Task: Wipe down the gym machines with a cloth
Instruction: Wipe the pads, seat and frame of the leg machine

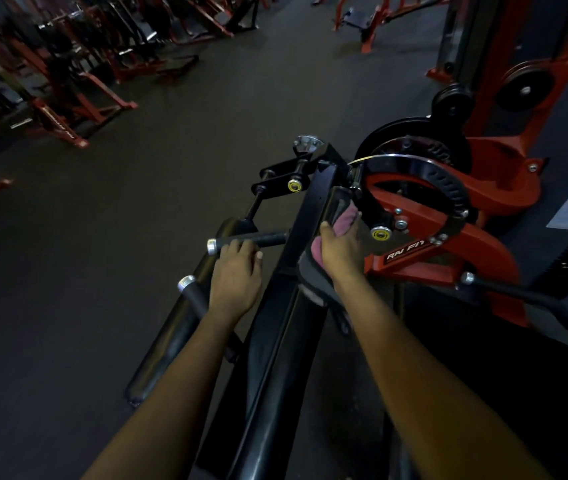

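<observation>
Pink and grey, the cloth [344, 217] is bunched under the right hand [342, 255], which presses it against the right side of the machine's black lever arm [310, 206], just beside the black cam plate [448, 188]. The thumb lies along the near edge of the cloth. The other fingers are hidden behind it, so the hand looks closed on the cloth rather than flat on top of it. A grey fold hangs loose below the wrist.

The left hand [237, 277] grips the black handle [270, 239] that sticks out of the arm's left side, its fingers curled over the bar next to the chrome end cap. I take this as bracing, to stop the arm swinging under the rubbing.

The step in hand is wiping the upper part of this arm, near the pivot. Much of the machine probably remains: the long black beam running toward the person, the roller pad [171, 327] on the left, the two handles and the orange frame [414, 263].

The next stroke calls for firm pressure along the arm. The cloth and fingers must stay out of the narrow gap beside the cam, where the loose fold could catch, and the left hand should hold the handle steady.
</observation>
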